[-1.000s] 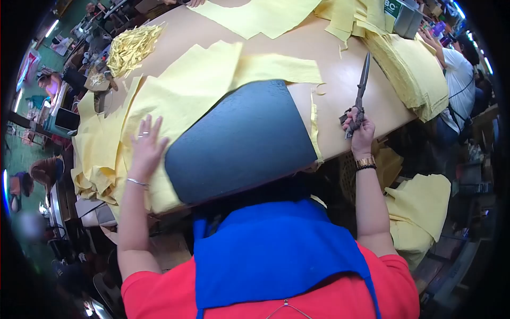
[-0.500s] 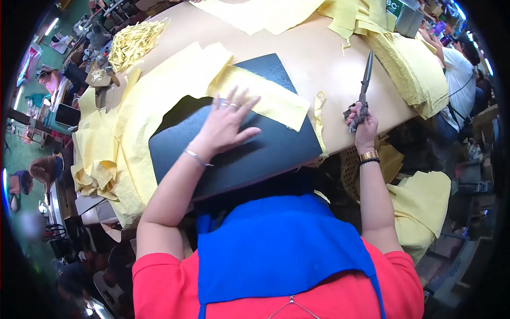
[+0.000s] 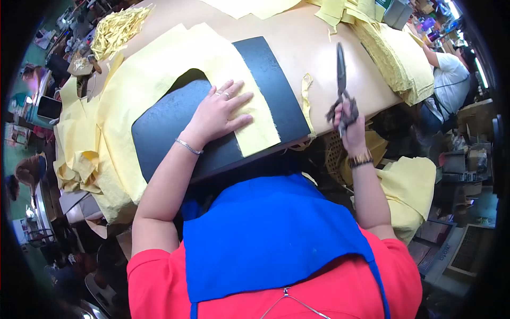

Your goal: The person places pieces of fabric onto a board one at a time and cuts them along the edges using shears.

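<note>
A dark board lies at the table's near edge, partly covered by a yellow cloth that curves over it. My left hand is spread on the cloth and board, fingers apart and palm down. The cloth's strip-like end reaches down to the board's near edge, just right of that hand. To the right, my right hand grips the wrapped handles of large scissors, whose blades point away from me and look closed. A thin yellow scrap rests beside the board.
Thin yellow cuttings are heaped at the back left. A thick stack of yellow cloth lies at the table's right edge, with a person beyond it. More yellow cloth hangs low at the right. Crumpled cloth is at the left.
My left hand has moved right onto the board, and the cloth's end has swung down across it toward me. The scissors in my right hand have shifted slightly left.
</note>
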